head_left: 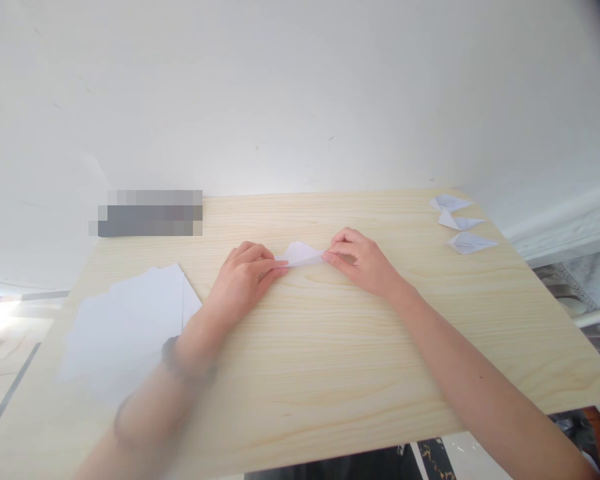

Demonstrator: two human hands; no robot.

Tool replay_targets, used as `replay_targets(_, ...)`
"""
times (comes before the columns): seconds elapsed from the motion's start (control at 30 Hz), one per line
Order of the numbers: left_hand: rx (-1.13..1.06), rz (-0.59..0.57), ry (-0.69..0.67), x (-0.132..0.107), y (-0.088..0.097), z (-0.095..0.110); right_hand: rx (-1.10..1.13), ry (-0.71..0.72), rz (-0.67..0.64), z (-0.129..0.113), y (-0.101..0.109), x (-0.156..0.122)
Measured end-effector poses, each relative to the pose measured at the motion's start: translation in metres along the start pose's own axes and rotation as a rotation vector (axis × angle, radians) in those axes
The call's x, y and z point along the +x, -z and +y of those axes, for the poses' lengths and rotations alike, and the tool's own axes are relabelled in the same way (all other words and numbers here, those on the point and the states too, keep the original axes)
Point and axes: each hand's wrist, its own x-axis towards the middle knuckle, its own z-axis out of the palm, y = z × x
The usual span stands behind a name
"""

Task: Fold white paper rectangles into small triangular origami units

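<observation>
left grip (245,275), right grip (363,263), pinched paper (301,255), pixelation (150,215)

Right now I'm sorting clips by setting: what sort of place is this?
Probably an indoor workspace, whether home or workshop I can't tell: a wood-grain table by a white wall, three folded papers on it.

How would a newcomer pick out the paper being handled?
On the pale wooden table, find the left hand and right hand near the middle. The small folded paper spans the gap between their fingertips. Unlike the loose sheets at left and folded pieces at right, it alone is held.
</observation>
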Motion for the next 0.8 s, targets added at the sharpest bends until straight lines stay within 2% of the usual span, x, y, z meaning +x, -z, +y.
replay_targets(0.23, -0.034, 0.01, 0.013, 0.0019, -0.0021, -0.0015, 0.135, -0.114, -0.059, -0.0024, -0.0016, 0.0008)
replay_targets(0.47, -0.046, -0.004, 0.006, 0.0012, -0.0035, 0.0018, 0.113, -0.086, -0.073, -0.0034, -0.0006, 0.0009)
replay_targets(0.67, 0.048, -0.005, -0.037, 0.0013, -0.003, 0.0017, 0.167, -0.05, -0.113, 0.0011, 0.0054, 0.0003)
replay_targets(0.8, -0.004, -0.019, -0.011, 0.0011, -0.0021, 0.0011, 0.105, -0.048, -0.116, -0.0003, 0.0061, 0.002)
